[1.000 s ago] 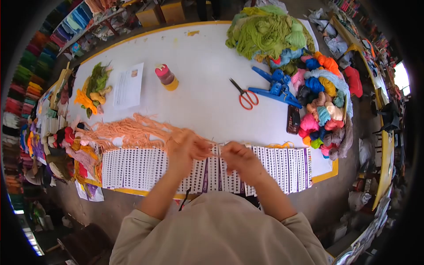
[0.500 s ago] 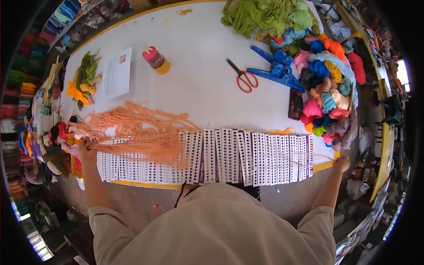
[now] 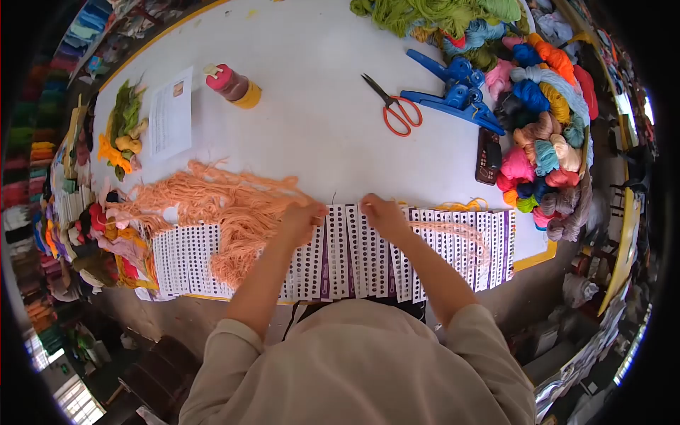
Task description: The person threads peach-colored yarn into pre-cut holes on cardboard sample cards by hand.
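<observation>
My left hand (image 3: 304, 221) is closed at the right end of a tangled heap of peach yarn (image 3: 212, 195); what its fingers pinch is too small to make out. Close by, my right hand (image 3: 380, 214) is closed on a few peach yarn strands (image 3: 453, 232), which loop out to the right past my forearm. Beneath both hands lies a long row of overlapping white cards with punched holes (image 3: 358, 258), some with purple strips. Loose peach yarn covers part of the row's left half.
Red-handled scissors (image 3: 399, 117), a blue clamp-like tool (image 3: 457, 95) and a dark phone-like object (image 3: 489, 156) lie right. Colourful yarn skeins (image 3: 545, 120) crowd the right edge. Leftward are a pink-and-yellow bottle (image 3: 234, 86), a printed sheet (image 3: 171, 113) and green-orange yarn (image 3: 126, 124).
Both hands have come in from far left and far right to meet near the row's middle. Peach yarn has bunched over the cards beside my left forearm. The view has shifted slightly.
</observation>
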Motion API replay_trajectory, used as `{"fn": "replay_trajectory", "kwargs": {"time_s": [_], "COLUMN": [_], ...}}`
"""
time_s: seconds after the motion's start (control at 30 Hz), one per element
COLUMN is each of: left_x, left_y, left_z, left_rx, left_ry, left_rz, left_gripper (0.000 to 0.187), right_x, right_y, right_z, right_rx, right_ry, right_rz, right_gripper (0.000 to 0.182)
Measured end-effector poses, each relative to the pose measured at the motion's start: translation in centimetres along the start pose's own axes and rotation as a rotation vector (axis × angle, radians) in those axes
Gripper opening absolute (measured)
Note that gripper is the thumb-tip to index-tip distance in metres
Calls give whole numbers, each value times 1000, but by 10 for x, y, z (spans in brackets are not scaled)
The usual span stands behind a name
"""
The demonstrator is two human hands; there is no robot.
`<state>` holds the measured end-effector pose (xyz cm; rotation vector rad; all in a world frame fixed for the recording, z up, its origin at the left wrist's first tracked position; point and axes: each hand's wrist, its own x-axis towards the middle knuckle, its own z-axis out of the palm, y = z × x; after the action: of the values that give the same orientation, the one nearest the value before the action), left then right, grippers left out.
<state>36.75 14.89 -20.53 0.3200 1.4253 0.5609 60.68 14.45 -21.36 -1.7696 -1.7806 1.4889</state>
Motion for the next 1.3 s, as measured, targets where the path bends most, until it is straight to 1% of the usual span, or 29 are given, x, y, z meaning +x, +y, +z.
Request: {"fn": "replay_trajectory", "kwargs": {"time_s": [0.03, 0.07, 0.13, 0.17, 0.2, 0.27, 0.3, 0.37, 0.4, 0.47, 0.5, 0.57, 0.6, 0.63, 0.67, 0.7, 0.77, 0.8, 0.87, 0.9, 0.97, 1.0, 1.03, 1.07, 1.1, 1.17, 1.2, 1.23, 1.3], "left_x": [23, 22, 10, 15, 15, 16, 14, 7, 13, 23, 24, 24, 23, 22, 20, 19, 14, 11, 7, 3, -4, -6, -6, -5, -3, 2, 3, 2, 0], "left_y": [-22, -20, -10, -15, -19, -25, -21, -8, -12, -20, -18, -14, -13, -12, -10, -11, -14, -15, -18, -15, -11, -7, -3, -2, -6, -17, -19, -21, -21], "left_z": [4, 17, 35, 32, 32, 32, 32, 34, 31, 24, 24, 24, 24, 24, 23, 21, 15, 9, -4, -1, 6, 10, 14, 19, 24, 31, 28, 21, -1], "left_rx": [124, 130, 603, 595, 600, 468, 469, 123, 122, 150, 148, 314, 311, 387, 463, 464, 226, 233, -161, -161, -356, -357, -167, 23, 20, 679, 674, 731, 846], "left_ry": [46, 47, 136, 43, 44, 65, 63, 4, 1, -139, -141, -159, -160, -147, -133, -131, 56, 53, -114, -111, -323, -324, -349, -373, -375, -206, -206, -166, -84], "left_rz": [133, 127, 171, 176, 168, 172, 166, -34, -36, 24, 21, 57, 56, 47, 38, 38, 152, 151, -6, -5, -148, -148, -160, -172, -172, 90, 92, 162, 300], "left_gripper": [16, 16, 15, 17, 17, 16, 16, 16, 16, 14, 14, 15, 15, 15, 15, 15, 14, 14, 13, 13, 12, 12, 12, 13, 13, 17, 17, 18, 20], "right_x": [12, 22, 28, 29, 30, 31, 31, 31, 31, 33, 34, 35, 36, 36, 37, 38, 40, 40, 42, 43, 43, 44, 43, 42, 40, 39, 39, 40, 41], "right_y": [-3, -5, -1, 1, 2, 3, 2, -4, -4, -5, -5, -5, -4, -4, -5, -5, -4, -2, 3, 4, 7, 9, 11, 13, 11, 10, 10, 10, 10], "right_z": [16, 27, 35, 37, 38, 38, 36, 30, 28, 28, 28, 27, 26, 26, 25, 26, 25, 26, 28, 29, 31, 30, 30, 30, 29, 25, 23, 24, 31], "right_rx": [38, 78, 62, 29, -4, 21, 40, 53, 67, 80, 94, 150, 208, 206, 266, 328, 347, 363, 374, 381, 403, 424, 423, 445, 466, 453, 442, 437, 379], "right_ry": [-19, -37, -41, -37, -34, -58, -79, -108, -136, -138, -141, -179, -217, -219, -243, -265, -270, -275, -272, -272, -275, -275, -273, -264, -257, -281, -301, -301, -200], "right_rz": [19, 39, 19, -13, -45, -25, -8, 22, 48, 51, 51, 80, 106, 106, 177, 248, 235, 224, 221, 215, 207, 200, 202, 144, 85, 100, 113, 115, 154], "right_gripper": [10, 9, 11, 13, 15, 14, 14, 15, 16, 18, 20, 21, 22, 22, 21, 21, 21, 21, 22, 22, 22, 22, 22, 21, 20, 19, 18, 18, 15]}}
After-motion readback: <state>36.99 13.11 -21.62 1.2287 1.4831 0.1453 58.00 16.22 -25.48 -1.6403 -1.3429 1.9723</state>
